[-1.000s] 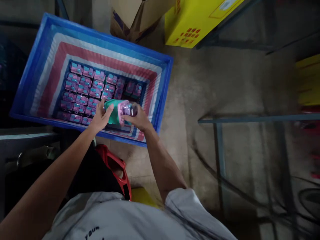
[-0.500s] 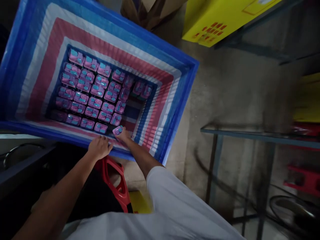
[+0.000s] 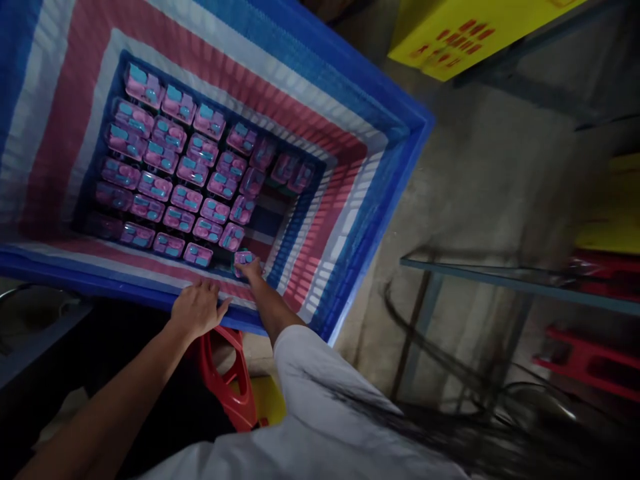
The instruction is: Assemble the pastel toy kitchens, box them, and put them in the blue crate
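Observation:
My right hand [image 3: 250, 268] reaches down into a large blue plastic crate [image 3: 407, 143] lined with striped red, white and blue sheeting. Its fingers are closed on a small pink-and-teal pack with a clear cover [image 3: 244, 257], low at the near side of the crate. Similar packs [image 3: 187, 199] stand in rows to the left, their clear tops facing up. My left hand [image 3: 197, 310] lies on the crate's near rim, fingers stretched over the edge and thumb apart, with nothing in it.
A yellow box with red print [image 3: 460, 40] stands beyond the crate. To the right is a metal frame [image 3: 500, 277] with cables near it. A red plastic stool [image 3: 233, 387] and a yellow thing [image 3: 267, 400] are below the near rim.
Both hands held a teal-and-pink pack over the crate; then my right hand lowered a pack inside and my left moved to the rim. The view has come closer to the crate.

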`<state>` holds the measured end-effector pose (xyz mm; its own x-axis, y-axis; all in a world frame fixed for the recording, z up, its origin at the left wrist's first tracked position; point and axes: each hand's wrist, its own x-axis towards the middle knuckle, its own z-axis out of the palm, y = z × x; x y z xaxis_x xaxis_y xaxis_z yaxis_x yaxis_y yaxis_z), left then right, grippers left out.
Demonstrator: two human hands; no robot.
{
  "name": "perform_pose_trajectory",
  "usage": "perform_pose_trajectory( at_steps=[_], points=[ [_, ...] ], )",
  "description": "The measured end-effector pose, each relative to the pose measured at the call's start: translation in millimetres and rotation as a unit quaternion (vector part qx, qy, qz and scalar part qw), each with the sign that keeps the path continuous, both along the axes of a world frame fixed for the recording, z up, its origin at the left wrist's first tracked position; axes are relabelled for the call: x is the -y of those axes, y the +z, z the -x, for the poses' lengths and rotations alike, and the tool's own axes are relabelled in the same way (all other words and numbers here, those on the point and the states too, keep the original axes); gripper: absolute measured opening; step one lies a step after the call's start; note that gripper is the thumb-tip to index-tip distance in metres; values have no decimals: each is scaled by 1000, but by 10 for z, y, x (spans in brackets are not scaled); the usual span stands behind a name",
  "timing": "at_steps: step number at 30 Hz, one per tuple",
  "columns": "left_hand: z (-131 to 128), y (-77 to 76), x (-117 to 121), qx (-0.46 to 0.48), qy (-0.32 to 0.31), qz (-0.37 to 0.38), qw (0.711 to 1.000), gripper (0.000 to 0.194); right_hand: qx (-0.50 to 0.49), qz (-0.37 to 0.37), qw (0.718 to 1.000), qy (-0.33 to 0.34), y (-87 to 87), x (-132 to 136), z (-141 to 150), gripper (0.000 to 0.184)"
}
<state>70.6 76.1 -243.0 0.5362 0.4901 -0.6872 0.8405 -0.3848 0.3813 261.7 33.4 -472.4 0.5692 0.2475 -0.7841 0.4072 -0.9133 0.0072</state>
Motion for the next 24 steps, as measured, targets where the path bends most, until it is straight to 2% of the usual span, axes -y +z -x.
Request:
perform_pose_trajectory(
  at_steps=[4,6,8,11,17,22,24],
  points=[
    [-24,41,-25,-10,3,11,1000,59,15,-3,1000,-23,-58,41,-101,46],
    [-21,32,-16,-8,5,8,1000,58,17,-10,999,-28,-82,52,-106,42],
    [-14,13,0,-5,3,7,1000,58,16,-21,999,-29,-105,62,-89,46],
    [-10,-4,9,-11,1,10,1000,55,14,-30,999,-30,-135,82,-44,61],
    [-47,45,-42,-29,-18,18,999,50,28,-19,998,-54,-180,104,6,86],
    [-27,84,-10,-26,-5,16,1000,53,0,-21,997,-71,-231,51,-45,86],
    [-13,17,2,-8,51,37,998,52,-15,-25,996,-82,-261,42,-80,81]
  ],
)
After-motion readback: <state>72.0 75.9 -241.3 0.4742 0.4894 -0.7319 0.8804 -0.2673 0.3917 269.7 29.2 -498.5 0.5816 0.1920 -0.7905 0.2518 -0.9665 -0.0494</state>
